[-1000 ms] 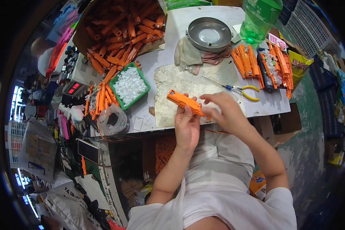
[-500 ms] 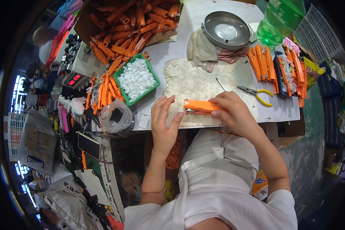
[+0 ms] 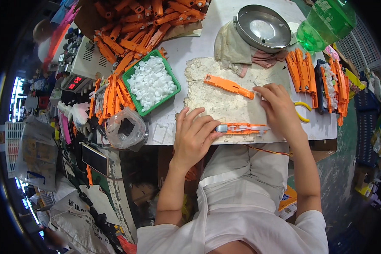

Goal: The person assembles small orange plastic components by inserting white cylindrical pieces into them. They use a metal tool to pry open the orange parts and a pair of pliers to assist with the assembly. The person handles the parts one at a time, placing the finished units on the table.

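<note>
near table edge, centre | left hand fingers pinching grey end of orange cutter body | right hand loosely open beside it | looks light, stiff plastic; best held mid-body

Orange plastic casing, smooth and faintly glossy, is held down at its grey metal end by the left hand. A second orange plastic shell is laid on a rough, matt, off-white pad with a crumbly look. Polished metal is seen in the round bowl. Crumpled matt cloth is noted beside it. White plastic caps are held in a green plastic tray. A translucent glossy green bottle is noted.
</note>
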`<action>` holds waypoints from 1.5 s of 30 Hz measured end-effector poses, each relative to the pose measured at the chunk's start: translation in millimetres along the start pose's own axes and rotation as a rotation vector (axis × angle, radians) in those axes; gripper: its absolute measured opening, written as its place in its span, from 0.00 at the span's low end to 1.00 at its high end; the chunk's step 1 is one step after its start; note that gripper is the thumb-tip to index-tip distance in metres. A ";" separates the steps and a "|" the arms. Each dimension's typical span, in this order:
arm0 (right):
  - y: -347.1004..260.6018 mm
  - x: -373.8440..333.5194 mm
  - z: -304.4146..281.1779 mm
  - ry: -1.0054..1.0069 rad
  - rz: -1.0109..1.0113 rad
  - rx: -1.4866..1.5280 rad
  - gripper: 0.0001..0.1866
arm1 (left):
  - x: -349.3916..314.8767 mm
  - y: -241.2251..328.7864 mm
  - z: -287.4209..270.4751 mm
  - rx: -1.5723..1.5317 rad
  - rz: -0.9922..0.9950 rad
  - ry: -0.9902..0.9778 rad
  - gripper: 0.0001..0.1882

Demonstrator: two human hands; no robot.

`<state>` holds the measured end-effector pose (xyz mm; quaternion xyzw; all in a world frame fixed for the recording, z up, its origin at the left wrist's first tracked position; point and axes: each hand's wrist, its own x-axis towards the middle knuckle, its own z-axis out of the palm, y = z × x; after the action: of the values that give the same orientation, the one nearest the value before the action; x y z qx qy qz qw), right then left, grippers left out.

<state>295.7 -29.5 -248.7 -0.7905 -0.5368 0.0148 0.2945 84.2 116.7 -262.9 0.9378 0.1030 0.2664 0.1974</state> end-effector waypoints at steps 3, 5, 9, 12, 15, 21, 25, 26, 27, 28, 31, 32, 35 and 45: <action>9.8 -0.9 -10.9 0.038 0.036 0.055 0.15 | -0.6 0.7 0.1 0.003 0.030 -0.018 0.15; 0.6 -5.3 -17.5 0.042 0.027 0.154 0.15 | -1.5 -0.9 -0.3 -0.013 0.040 -0.024 0.16; -33.0 -23.8 -10.5 -0.017 -0.099 0.246 0.13 | 0.0 -1.6 -0.4 -0.040 0.047 -0.029 0.16; -37.6 -27.5 3.5 -0.028 -0.188 0.206 0.12 | 1.3 -0.9 -1.6 -0.031 0.047 -0.035 0.16; -36.7 -31.1 12.8 -0.005 -0.216 0.176 0.12 | 1.5 -0.8 -1.2 -0.038 0.046 -0.028 0.16; -37.1 -29.6 11.9 -0.033 -0.217 0.199 0.12 | -0.2 -1.6 1.0 -0.053 0.034 -0.017 0.19; -43.8 -26.7 11.2 -0.052 -0.211 0.212 0.12 | -1.2 -0.1 -3.4 -0.061 0.131 -0.032 0.21; -43.2 -26.8 11.4 -0.059 -0.229 0.192 0.13 | -1.5 1.2 -4.0 -0.035 0.132 -0.060 0.20; -41.7 -26.8 12.1 -0.067 -0.248 0.172 0.14 | -1.8 2.6 -4.5 -0.009 0.133 -0.087 0.20; -40.5 -26.6 12.3 -0.072 -0.267 0.152 0.14 | -1.7 3.5 -5.1 0.018 0.134 -0.115 0.20; -38.0 -27.0 10.8 -0.085 -0.253 0.198 0.17 | -2.6 0.8 -4.2 0.009 0.144 -0.121 0.20; -36.7 -27.3 10.5 -0.069 -0.217 0.210 0.17 | -3.0 0.3 -3.8 0.005 0.141 -0.120 0.20; -31.9 -30.2 9.9 -0.027 -0.132 0.220 0.19 | -2.6 0.8 -3.8 -0.014 0.126 -0.124 0.19; -21.2 -38.7 15.0 0.096 -0.231 0.046 0.21 | 20.5 20.0 -0.8 -0.007 0.150 -0.074 0.10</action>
<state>256.5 -50.6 -262.3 -0.7162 -0.6092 -0.0446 0.3375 102.6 105.1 -244.4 0.9514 0.0243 0.2458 0.1841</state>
